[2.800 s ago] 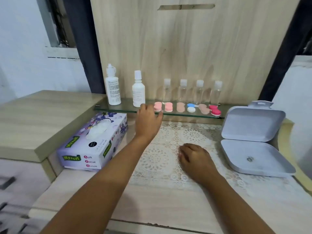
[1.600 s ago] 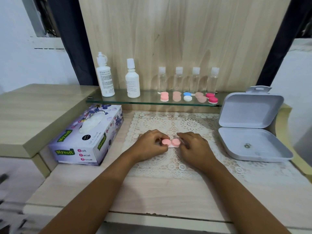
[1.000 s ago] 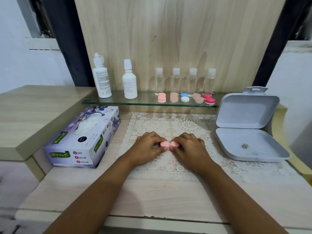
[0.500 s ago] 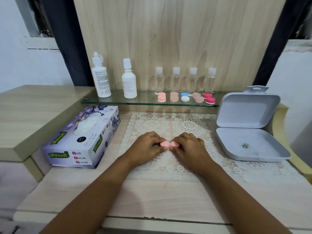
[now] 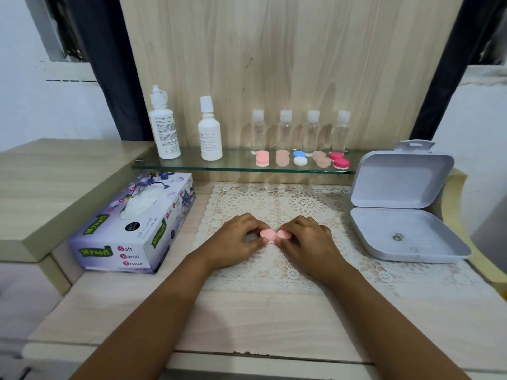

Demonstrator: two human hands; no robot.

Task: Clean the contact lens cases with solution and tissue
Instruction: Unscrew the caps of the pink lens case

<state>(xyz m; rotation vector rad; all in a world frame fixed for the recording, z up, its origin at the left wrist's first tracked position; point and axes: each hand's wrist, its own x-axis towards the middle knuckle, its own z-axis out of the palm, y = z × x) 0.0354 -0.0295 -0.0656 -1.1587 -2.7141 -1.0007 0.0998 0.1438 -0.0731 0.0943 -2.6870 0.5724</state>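
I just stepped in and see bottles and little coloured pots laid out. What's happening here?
A person is working on a pink contact lens case over the lace mat. The left hand pinches one cap and the right hand the other, probably to unscrew them. The other cases and the solution bottles stand untouched on the glass shelf. The tissue box lies to the left.

On my feed the wooden counter (image 5: 260, 319) carries a lace mat (image 5: 274, 198), a tissue box (image 5: 131, 226) left of it, an open grey box (image 5: 406, 237) right; the glass shelf (image 5: 238, 167) holds white bottles (image 5: 210, 133), clear bottles (image 5: 285, 133), lens cases (image 5: 262, 158).
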